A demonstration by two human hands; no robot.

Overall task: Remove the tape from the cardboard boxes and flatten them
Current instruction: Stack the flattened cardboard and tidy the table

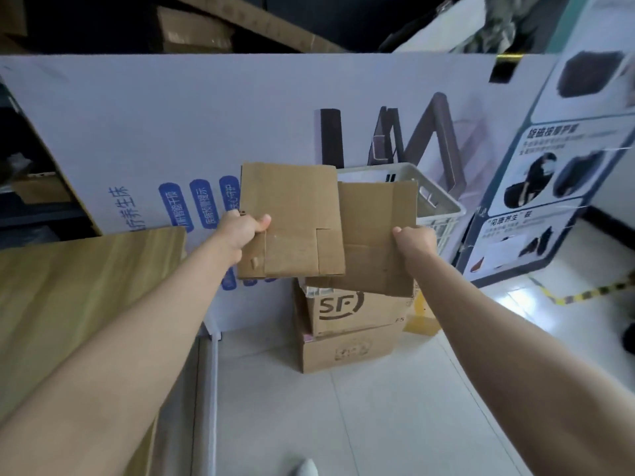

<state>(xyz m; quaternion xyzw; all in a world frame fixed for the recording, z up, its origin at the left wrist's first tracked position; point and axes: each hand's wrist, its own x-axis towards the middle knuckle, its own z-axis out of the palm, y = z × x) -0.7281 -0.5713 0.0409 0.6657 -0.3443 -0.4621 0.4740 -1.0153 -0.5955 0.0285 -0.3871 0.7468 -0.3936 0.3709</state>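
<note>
At far left I see a pale wood-grain tabletop (86,286), its right edge running down beside my left arm. My left hand (242,230) reaches forward and pinches the left edge of a flattened brown cardboard box (292,218), thumb on the near face, the other fingers hidden behind it. That panel hangs upright in the air, its right edge overlapping a second flattened brown cardboard piece (374,235), which my right hand (414,242) grips at its right edge, thumb in front and fingers curled behind. Below both, on the pale tiled floor (378,424), stand two stacked brown cartons: the upper box printed with SF (354,309) and a lower plain carton (347,348). Something pale, perhaps tape, shows at the upper box's top left corner; it is too blurred to be sure. Behind the held cardboard rises a large white printed board (171,132), and a white plastic basket (429,197) sits to the right. Open floor lies near me between my arms.
</note>
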